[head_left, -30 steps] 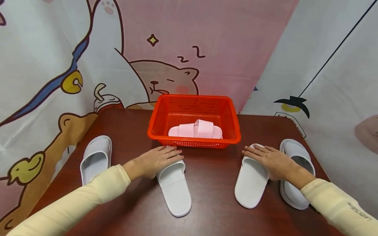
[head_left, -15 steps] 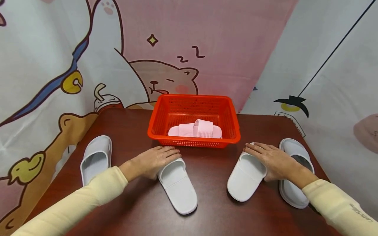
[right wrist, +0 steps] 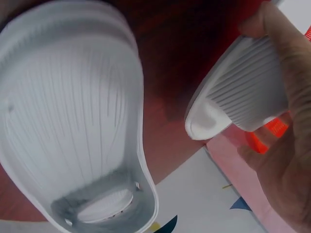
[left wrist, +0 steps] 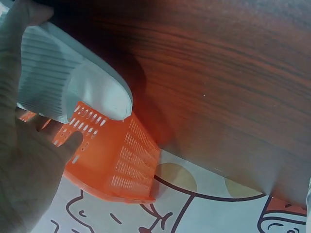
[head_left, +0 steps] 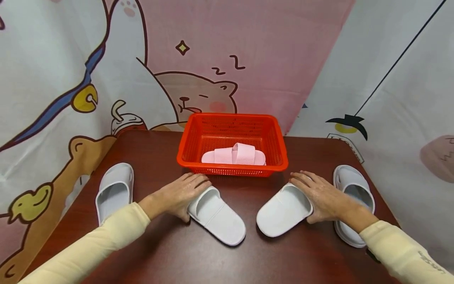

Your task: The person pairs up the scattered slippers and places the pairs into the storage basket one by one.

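Observation:
My left hand (head_left: pixel 179 195) grips a white open-toe slide slipper (head_left: pixel 221 223) across its strap, thumb on the near side and fingers over the far side. In the left wrist view the ribbed strap of this slipper (left wrist: pixel 46 68) shows between thumb and fingers. A matching white slipper (head_left: pixel 281 215) is held the same way by my right hand (head_left: pixel 324 197). Both slippers are angled, their heels pointing inward toward each other. The right wrist view shows that slipper's toe end (right wrist: pixel 209 121) beside the thumb. Whether the soles touch the table is unclear.
A red perforated basket (head_left: pixel 232 167) stands behind the hands, holding pink slippers (head_left: pixel 225 156). Closed-toe pale grey slippers lie at the sides: one on the left (head_left: pixel 113 197), one on the right (head_left: pixel 354 187) near my right forearm. Brown table (head_left: pixel 227 268); a cartoon-printed cloth (head_left: pixel 283 47) hangs behind.
Both held slippers have turned, so their heels swing inward and closer together. My hands have turned slightly with them. The basket and side slippers stay in place.

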The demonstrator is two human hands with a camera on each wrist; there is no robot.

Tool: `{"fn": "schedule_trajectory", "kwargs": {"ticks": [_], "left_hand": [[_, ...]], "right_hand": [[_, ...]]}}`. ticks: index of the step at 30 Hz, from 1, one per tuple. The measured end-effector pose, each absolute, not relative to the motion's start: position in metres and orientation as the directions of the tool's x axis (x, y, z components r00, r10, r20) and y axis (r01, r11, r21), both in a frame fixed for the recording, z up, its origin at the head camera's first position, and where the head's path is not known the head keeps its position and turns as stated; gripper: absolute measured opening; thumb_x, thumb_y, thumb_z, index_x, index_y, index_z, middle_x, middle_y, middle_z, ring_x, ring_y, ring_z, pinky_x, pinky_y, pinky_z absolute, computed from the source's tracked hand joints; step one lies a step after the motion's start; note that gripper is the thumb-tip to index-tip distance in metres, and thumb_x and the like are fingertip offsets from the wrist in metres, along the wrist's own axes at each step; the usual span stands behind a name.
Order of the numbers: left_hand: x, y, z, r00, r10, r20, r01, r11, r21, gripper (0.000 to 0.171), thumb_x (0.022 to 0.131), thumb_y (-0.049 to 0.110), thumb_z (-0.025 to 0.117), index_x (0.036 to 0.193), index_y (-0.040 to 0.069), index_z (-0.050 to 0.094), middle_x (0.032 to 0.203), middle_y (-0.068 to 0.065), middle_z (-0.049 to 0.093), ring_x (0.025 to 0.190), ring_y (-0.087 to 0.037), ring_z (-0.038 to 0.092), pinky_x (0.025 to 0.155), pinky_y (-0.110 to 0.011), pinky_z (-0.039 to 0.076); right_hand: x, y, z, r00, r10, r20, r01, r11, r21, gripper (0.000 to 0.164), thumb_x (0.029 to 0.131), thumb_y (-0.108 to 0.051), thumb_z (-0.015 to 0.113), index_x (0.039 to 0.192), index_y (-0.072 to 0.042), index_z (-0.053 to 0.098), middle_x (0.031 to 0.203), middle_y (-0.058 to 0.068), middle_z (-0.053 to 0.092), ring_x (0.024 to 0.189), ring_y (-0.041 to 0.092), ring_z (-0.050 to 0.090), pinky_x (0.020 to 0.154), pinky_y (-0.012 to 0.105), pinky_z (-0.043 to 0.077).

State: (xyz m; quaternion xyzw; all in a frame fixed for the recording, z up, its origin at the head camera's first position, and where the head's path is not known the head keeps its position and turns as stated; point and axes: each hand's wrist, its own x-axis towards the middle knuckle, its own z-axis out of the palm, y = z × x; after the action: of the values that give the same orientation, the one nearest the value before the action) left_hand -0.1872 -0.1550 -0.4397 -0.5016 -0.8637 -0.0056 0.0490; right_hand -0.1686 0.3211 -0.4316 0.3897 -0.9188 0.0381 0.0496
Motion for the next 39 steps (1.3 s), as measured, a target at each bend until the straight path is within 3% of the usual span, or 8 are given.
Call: {"fn": "schedule_trajectory", "kwargs": {"ticks": [4,10,19,31,39], "left_hand": [[-0.184,-0.156,-0.44,-0.517,0.854,0.063,0.854,0.519,-0.024,0.122,0.049,0.055,0.094,0.145,-0.001,0.043,0.144,-0.015,0.051,0.136,-0.032,0.045,0.11,-0.051,0.034],[-0.18,-0.154,-0.438,-0.54,0.838,0.078,0.837,0.544,-0.056,0.119,0.049,0.059,0.091,0.143,0.0,0.045,0.136,-0.011,0.056,0.128,-0.029,0.052,0.105,-0.052,0.037],[-0.177,-0.151,-0.441,-0.542,0.826,0.154,0.824,0.558,-0.095,0.115,0.047,0.064,0.086,0.137,0.001,0.051,0.126,-0.007,0.059,0.112,-0.028,0.057,0.095,-0.05,0.041],[-0.164,-0.145,-0.448,-0.582,0.769,0.263,0.76,0.63,-0.161,0.107,0.055,0.078,0.072,0.131,0.005,0.055,0.112,-0.007,0.06,0.098,-0.027,0.056,0.09,-0.051,0.039],[-0.163,-0.136,-0.448,-0.603,0.754,0.262,0.735,0.652,-0.185,0.106,0.057,0.079,0.07,0.132,0.006,0.054,0.112,-0.008,0.06,0.1,-0.028,0.056,0.093,-0.052,0.037]], "right_hand": [[-0.165,0.316,-0.432,-0.717,-0.69,0.104,-0.697,0.714,-0.065,0.112,0.05,-0.04,0.091,0.144,0.0,0.045,0.151,0.018,0.043,0.137,0.046,0.037,0.106,0.065,0.033],[-0.163,0.311,-0.434,-0.684,-0.711,0.166,-0.725,0.687,-0.042,0.113,0.046,-0.045,0.09,0.141,-0.001,0.049,0.138,0.015,0.056,0.127,0.043,0.049,0.103,0.062,0.039],[-0.157,0.302,-0.434,-0.7,-0.687,0.197,-0.711,0.696,-0.102,0.106,0.047,-0.046,0.09,0.139,-0.007,0.053,0.13,0.003,0.058,0.111,0.025,0.05,0.083,0.049,0.051],[-0.149,0.284,-0.433,-0.732,-0.65,0.206,-0.673,0.736,-0.071,0.111,0.052,-0.051,0.087,0.144,-0.005,0.046,0.127,0.005,0.057,0.106,0.022,0.047,0.077,0.043,0.047],[-0.154,0.267,-0.434,-0.692,-0.675,0.257,-0.698,0.716,0.0,0.106,0.052,-0.057,0.084,0.139,-0.007,0.051,0.123,0.003,0.058,0.099,0.022,0.048,0.076,0.041,0.047]]}}
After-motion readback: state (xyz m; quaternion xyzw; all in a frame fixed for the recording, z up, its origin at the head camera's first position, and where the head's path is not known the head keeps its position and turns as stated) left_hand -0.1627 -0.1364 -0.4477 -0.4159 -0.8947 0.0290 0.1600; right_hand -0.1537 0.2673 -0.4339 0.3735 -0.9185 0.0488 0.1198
